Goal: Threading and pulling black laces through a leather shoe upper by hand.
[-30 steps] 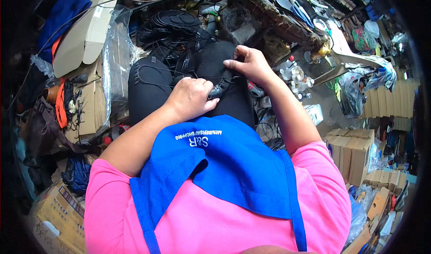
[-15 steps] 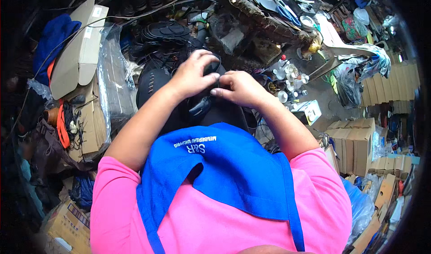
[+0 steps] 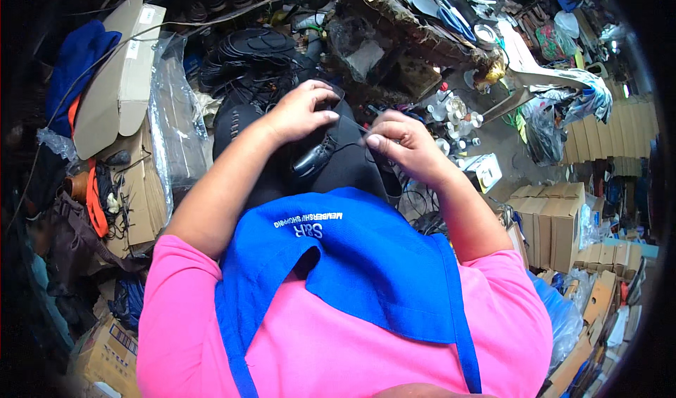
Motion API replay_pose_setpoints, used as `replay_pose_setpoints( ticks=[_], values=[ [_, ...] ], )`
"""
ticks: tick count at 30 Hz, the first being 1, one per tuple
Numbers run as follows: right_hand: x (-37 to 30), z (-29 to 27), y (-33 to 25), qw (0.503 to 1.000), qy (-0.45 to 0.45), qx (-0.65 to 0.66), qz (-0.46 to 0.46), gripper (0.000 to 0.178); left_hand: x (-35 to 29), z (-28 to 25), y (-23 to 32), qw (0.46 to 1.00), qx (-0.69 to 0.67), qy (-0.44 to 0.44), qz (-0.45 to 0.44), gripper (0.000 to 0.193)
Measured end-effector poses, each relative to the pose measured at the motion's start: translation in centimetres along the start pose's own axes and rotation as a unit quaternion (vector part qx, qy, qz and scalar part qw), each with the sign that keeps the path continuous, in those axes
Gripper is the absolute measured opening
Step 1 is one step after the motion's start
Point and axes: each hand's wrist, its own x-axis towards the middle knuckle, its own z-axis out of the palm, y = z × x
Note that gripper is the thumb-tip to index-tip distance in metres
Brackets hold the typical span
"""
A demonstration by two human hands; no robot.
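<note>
A glossy black shoe [image 3: 314,159] rests on my dark-trousered lap, its toe toward my blue apron [image 3: 352,257]. My left hand [image 3: 304,109] is curled round the shoe's upper part, thumb and fingers closed on it. To the right, my right hand [image 3: 403,143] is raised off the shoe, its fingers pinched together on a thin dark cord [image 3: 345,146] that runs toward the shoe. The fingertips are slightly blurred, and whether a small tool is in them too cannot be made out. My left hand hides part of the shoe.
A stack of flat black pieces [image 3: 257,49] lies beyond my knees. A rough-edged bench [image 3: 394,18] with tools is at the far right, with several small bottles [image 3: 451,116] below it. Cardboard boxes [image 3: 553,225] stand right; a cardboard panel [image 3: 116,81] leans left.
My right hand has moved right, away from my left hand, drawing the thin cord out. More of the shoe shows now; my left hand has stayed almost in place.
</note>
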Motion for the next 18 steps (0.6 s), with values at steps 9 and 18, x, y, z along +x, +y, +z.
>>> replay_pose_setpoints(
  ticks=[9, 18],
  values=[
    [1.2, 2.4, 1.7, 0.984, 0.017, -0.178, 0.004, 0.023, 1.6, -3.3, 0.7, 0.991, -0.012, -0.134, 0.006, 0.021],
    [2.1, 2.1, -0.1, 0.973, -0.029, -0.226, 0.039, 0.022, 1.6, -4.3, 1.3, 0.979, -0.031, -0.2, 0.0, 0.025]
  ],
)
